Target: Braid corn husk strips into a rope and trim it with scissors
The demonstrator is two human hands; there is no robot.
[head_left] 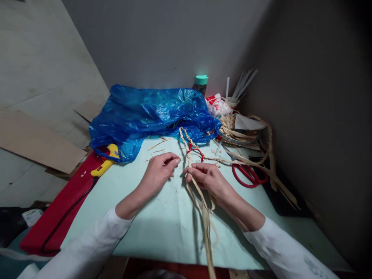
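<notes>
Right hand (209,179) pinches the half-braided straw strips (194,162) on the desk (162,228); left hand's (158,172) curled fingers hold nothing, long ends unbraided.

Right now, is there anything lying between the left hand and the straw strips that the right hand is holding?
Nothing visible does. The left hand sits just beside the straw strips pinched in the right hand, with only bare table cover and tiny crumbs between them. The red scissors lie on the far side.
</notes>
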